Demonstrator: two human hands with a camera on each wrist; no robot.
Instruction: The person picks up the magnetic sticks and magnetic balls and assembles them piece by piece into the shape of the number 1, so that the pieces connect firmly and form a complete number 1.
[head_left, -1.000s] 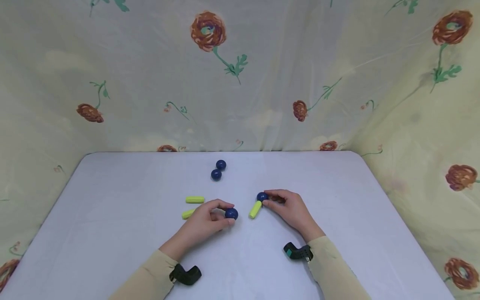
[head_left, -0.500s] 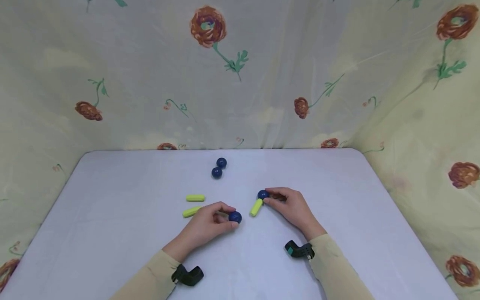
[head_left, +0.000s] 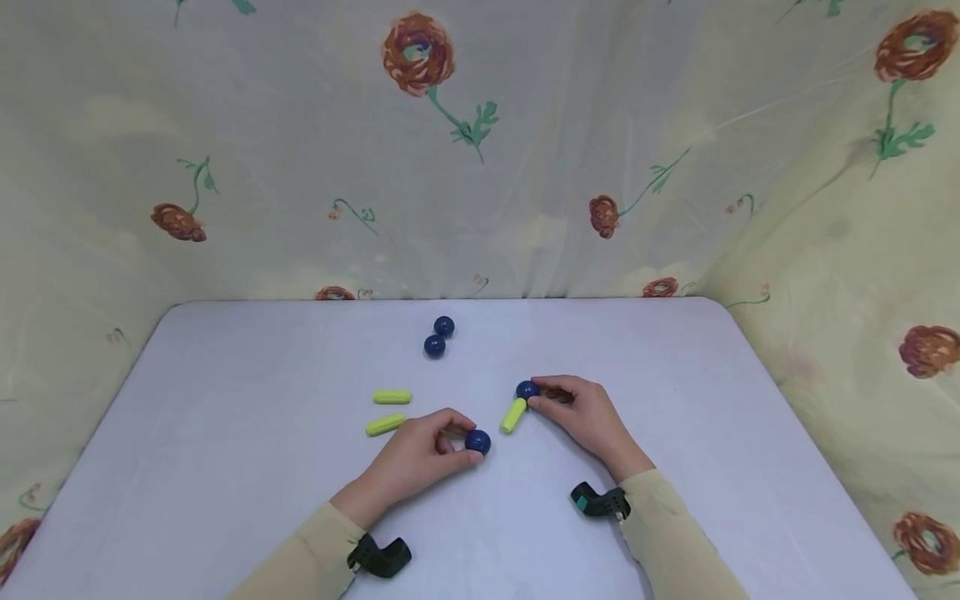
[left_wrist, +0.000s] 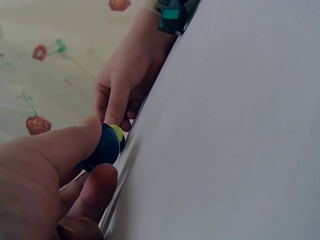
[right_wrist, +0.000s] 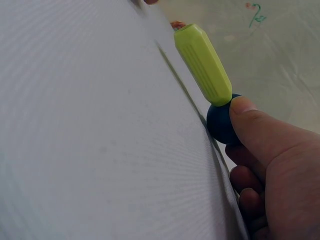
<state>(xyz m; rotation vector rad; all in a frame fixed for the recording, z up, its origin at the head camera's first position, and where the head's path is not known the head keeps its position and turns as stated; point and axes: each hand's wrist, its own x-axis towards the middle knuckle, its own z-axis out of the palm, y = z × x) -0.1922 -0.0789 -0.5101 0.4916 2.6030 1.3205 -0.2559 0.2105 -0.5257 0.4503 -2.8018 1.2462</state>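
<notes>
Looks like joining step: right hand pinches blue ball touching far end of lime stick, right of center. Left hand pinches second ball, near-left of stick's free end, apart. Next move prolly needs careful lining-up there, tbh.

White table with small pieces lying on it
On the white table, two dark blue balls sit touching, close to its far edge. Nearer the person than this pair, and to its left, lie a yellow-green rod and a second, slightly slanted rod, the two apart.
</notes>
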